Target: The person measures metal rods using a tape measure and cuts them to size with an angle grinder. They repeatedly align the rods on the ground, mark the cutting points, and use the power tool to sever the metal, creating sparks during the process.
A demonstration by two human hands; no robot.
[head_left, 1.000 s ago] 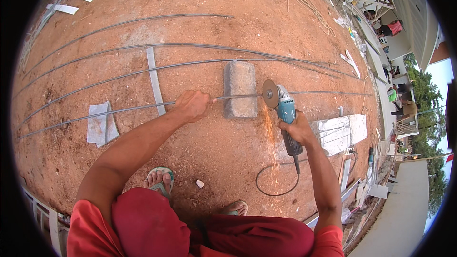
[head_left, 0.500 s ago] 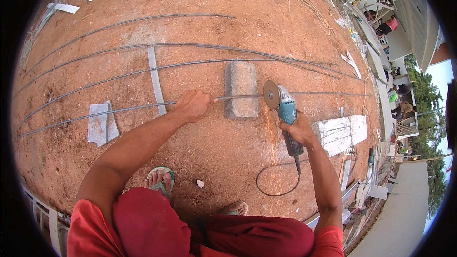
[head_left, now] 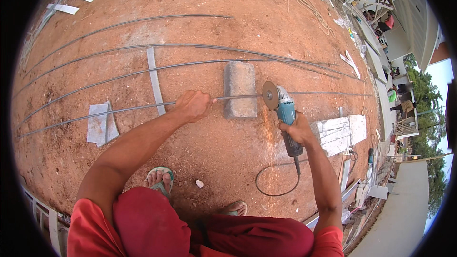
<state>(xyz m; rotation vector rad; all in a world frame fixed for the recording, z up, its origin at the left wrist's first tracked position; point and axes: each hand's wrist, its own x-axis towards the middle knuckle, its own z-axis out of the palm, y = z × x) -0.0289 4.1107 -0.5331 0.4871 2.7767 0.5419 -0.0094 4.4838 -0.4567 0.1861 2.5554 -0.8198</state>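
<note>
My left hand (head_left: pixel 194 105) is closed around a thin steel rebar rod (head_left: pixel 143 107), which crosses the grey concrete block (head_left: pixel 240 107). The rod runs on past the block to the right. In my right hand (head_left: pixel 297 129) is a teal and black angle grinder (head_left: pixel 286 111), gripped by its body. Its round cutting disc (head_left: pixel 271 94) meets the rod just right of the block. Orange sparks (head_left: pixel 270 138) stream down from the disc toward the ground. The grinder's black cord (head_left: pixel 257 181) loops on the dirt below it.
Several more rods (head_left: pixel 157 68) lie beyond on the reddish dirt. Flat grey pieces (head_left: pixel 98 123) and a grey strip (head_left: pixel 154 78) sit under the rods at left. White-silver sheets (head_left: pixel 339 133) lie right of my right hand. A coiled rope (head_left: pixel 309 7) lies at far right; people work beyond.
Both hands, the rod and the grinder hold nearly the same place. Sparks still pour from the disc, their spray slightly changed in shape.
</note>
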